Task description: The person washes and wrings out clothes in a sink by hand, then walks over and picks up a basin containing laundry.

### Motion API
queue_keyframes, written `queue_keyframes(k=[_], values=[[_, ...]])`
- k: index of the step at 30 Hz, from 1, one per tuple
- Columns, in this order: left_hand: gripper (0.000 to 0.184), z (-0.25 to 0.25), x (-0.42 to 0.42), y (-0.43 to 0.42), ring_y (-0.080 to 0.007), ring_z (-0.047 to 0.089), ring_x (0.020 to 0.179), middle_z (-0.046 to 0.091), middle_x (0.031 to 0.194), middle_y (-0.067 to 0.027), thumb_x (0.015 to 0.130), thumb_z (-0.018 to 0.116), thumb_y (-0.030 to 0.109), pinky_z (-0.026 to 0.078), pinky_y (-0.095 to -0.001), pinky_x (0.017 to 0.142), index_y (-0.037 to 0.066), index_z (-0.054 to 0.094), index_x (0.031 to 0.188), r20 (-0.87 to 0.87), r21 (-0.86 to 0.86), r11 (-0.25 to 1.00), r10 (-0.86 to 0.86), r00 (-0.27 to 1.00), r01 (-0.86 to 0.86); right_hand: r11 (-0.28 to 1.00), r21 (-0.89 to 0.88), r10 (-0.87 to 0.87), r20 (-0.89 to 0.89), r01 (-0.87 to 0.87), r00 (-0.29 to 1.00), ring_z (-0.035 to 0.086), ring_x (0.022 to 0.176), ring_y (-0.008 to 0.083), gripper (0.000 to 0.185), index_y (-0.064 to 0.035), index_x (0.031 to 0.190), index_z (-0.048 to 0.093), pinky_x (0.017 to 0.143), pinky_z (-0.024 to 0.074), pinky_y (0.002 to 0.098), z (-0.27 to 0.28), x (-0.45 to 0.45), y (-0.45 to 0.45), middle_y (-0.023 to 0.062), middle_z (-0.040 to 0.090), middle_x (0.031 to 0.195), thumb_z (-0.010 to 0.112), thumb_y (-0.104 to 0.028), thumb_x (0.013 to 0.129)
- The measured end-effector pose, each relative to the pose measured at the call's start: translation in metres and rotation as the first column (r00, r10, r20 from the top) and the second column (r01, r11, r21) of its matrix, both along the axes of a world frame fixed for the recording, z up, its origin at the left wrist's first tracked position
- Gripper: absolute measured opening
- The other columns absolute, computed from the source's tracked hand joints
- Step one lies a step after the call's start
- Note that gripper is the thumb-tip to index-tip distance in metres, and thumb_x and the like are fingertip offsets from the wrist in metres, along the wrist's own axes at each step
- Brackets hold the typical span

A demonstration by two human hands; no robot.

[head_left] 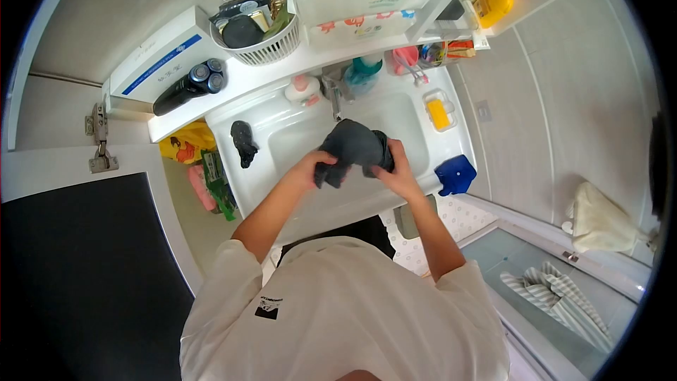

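Over the white sink basin [289, 137], a dark grey cloth [349, 147] is held bunched up between both my hands. My left hand [314, 169] pinches its left end, thumb on top. Its right end, which looks darker, is gripped by my right hand [399, 175]. The cloth's exact kind is unclear from its folds. Just beyond it stands the metal faucet [335, 95]. On the sink's left ledge lies a small crumpled black cloth [244, 144], apart from my hands.
Behind the basin stand a white pump bottle [302, 89] and a teal bottle [363, 74]. On the right rim are a yellow soap bar [438, 113] and a blue cloth [456, 174]. A shelf above holds a shaver [189, 86] and a white basket [271, 48]. An open cabinet door [92, 254] is at left.
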State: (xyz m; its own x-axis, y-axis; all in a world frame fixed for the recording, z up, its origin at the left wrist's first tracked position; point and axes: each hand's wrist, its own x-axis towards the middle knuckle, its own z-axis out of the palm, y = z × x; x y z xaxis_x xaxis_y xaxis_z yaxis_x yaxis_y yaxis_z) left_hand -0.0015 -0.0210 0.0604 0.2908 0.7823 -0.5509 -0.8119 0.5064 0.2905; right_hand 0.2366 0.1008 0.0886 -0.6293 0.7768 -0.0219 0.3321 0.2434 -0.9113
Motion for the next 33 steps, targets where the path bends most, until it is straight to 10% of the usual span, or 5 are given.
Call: queue_keyframes(k=[4, 7, 20, 27, 33], values=[[0.072, 0.007, -0.038, 0.001, -0.0386, 0.070, 0.081, 0.067, 0.102, -0.0273, 0.062, 0.068, 0.003, 0.060, -0.0489, 0.072, -0.007, 0.051, 0.131, 0.021, 0.236, 0.962, -0.142, 0.990, 0.133, 0.455, -0.859, -0.131, -0.325, -0.235, 0.937, 0.058, 0.114, 0.0202, 0.054, -0.0005, 0.136, 0.054, 0.104, 0.0434, 0.0342, 0.028, 0.029, 0.028, 0.0061, 0.059, 0.124, 0.069, -0.004, 0.084], [0.087, 0.037, -0.056, 0.015, -0.0381, 0.071, 0.084, 0.068, 0.106, -0.0263, 0.053, 0.071, -0.005, 0.061, -0.0500, 0.071, -0.007, 0.048, 0.137, -0.053, 0.306, 0.919, -0.244, 0.968, 0.249, 0.607, -0.706, 0.217, -0.295, -0.365, 0.931, 0.056, 0.122, 0.0199, 0.056, 0.0008, 0.138, 0.053, 0.106, 0.0427, 0.0341, 0.029, 0.031, 0.036, 0.0060, 0.056, 0.134, 0.075, -0.011, 0.088], [0.099, 0.079, -0.066, 0.077, -0.0234, 0.056, 0.127, 0.065, 0.131, -0.0138, 0.040, 0.078, 0.003, 0.040, -0.0339, 0.111, -0.004, 0.056, 0.137, -0.615, 0.341, 0.641, -0.400, 0.679, 0.687, -0.178, -0.789, 0.326, -0.611, -0.588, 0.721, 0.060, 0.122, 0.0294, 0.092, 0.0020, 0.145, 0.044, 0.108, 0.0451, 0.0412, 0.032, -0.017, -0.001, 0.0169, 0.060, 0.135, 0.091, -0.018, 0.068], [0.093, 0.099, -0.061, 0.081, -0.0234, 0.056, 0.129, 0.063, 0.136, -0.0115, 0.044, 0.069, -0.003, 0.036, -0.0340, 0.115, 0.003, 0.059, 0.137, -0.793, 0.324, 0.553, -0.283, 0.539, 0.767, 0.724, -0.593, 0.496, 0.095, -0.351, 0.863, 0.068, 0.107, 0.0312, 0.081, -0.0019, 0.132, 0.056, 0.095, 0.0526, 0.0382, 0.047, -0.019, 0.009, 0.0167, 0.066, 0.127, 0.091, -0.018, 0.061], [0.102, 0.085, -0.031, 0.053, -0.0206, 0.055, 0.130, 0.060, 0.138, -0.0096, 0.046, 0.065, -0.009, 0.041, -0.0325, 0.112, 0.007, 0.051, 0.146, -0.759, 0.260, 0.783, -0.196, 0.621, 0.565, 0.929, 0.216, 0.152, 0.519, -0.301, 0.841, 0.067, 0.099, 0.0341, 0.064, -0.0125, 0.120, 0.063, 0.082, 0.0555, 0.0443, 0.062, -0.014, 0.016, 0.0117, 0.065, 0.110, 0.087, -0.017, 0.060]])
